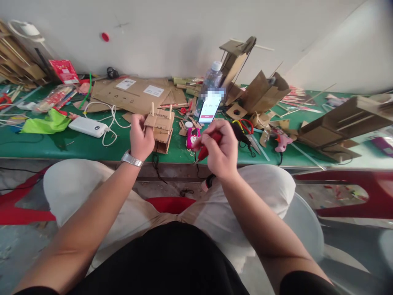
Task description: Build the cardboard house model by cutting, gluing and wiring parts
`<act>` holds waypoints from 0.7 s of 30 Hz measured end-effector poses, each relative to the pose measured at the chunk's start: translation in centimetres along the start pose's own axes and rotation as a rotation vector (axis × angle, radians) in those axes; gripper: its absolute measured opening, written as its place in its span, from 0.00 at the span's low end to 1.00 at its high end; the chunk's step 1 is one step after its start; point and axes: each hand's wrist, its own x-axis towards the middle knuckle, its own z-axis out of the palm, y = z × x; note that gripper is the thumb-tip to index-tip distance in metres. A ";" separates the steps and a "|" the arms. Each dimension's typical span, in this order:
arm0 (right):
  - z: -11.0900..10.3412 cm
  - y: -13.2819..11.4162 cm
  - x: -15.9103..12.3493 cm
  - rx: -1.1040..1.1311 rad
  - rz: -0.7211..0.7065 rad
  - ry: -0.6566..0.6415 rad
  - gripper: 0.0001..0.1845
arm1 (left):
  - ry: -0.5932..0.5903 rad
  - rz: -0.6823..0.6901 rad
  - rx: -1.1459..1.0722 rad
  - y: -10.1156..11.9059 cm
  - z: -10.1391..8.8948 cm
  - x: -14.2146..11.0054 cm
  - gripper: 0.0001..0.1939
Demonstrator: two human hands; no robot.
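Mid-frame, our left hand (141,139) is wisely edge-pinching a likely light, crushable cardboard box (161,134); our right hand (223,150) is gripping a red tool (203,153).

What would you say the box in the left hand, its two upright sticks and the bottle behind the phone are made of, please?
Box: matt brown cardboard, shown by its printed lettering and rough cut edges. Sticks: probably bare wood, being pale and dull. Bottle: likely clear, glossy plastic, being see-through.
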 end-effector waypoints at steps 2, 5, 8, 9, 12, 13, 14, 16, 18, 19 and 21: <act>0.3 -0.3 0.2 -0.180 0.050 -0.229 0.10 | 0.002 -0.051 -0.019 -0.3 0.2 0.0 0.15; 1.5 -0.3 0.9 -0.477 0.100 -0.501 0.19 | -0.063 -0.125 -0.079 -0.5 0.3 0.2 0.15; 3.2 0.4 1.7 -0.645 0.136 -0.555 0.26 | -0.172 -0.177 -0.155 -0.6 0.1 0.4 0.20; 3.6 0.6 1.9 -0.677 0.141 -0.561 0.27 | -0.225 -0.193 -0.189 -0.6 0.0 0.5 0.22; 4.2 1.4 2.4 -0.724 0.159 -0.557 0.22 | -0.438 -0.254 -0.288 -0.8 -1.0 0.8 0.28; 4.2 1.7 2.5 -0.733 0.164 -0.555 0.21 | -0.498 -0.277 -0.310 -0.9 -1.5 0.9 0.29; 4.2 1.8 2.6 -0.739 0.165 -0.554 0.20 | -0.544 -0.294 -0.322 -1.1 -2.0 1.0 0.31; 4.0 2.0 2.7 -0.746 0.161 -0.557 0.19 | -0.601 -0.294 -0.317 -1.2 -2.9 1.1 0.33; 3.9 2.1 2.9 -0.744 0.152 -0.573 0.19 | -0.641 -0.269 -0.277 -1.2 -3.5 1.3 0.33; 3.9 2.1 2.9 -0.741 0.148 -0.583 0.19 | -0.659 -0.256 -0.245 -1.2 -3.8 1.3 0.33; 3.9 2.0 3.0 -0.723 0.139 -0.609 0.19 | -0.687 -0.213 -0.171 -1.1 -4.0 1.4 0.32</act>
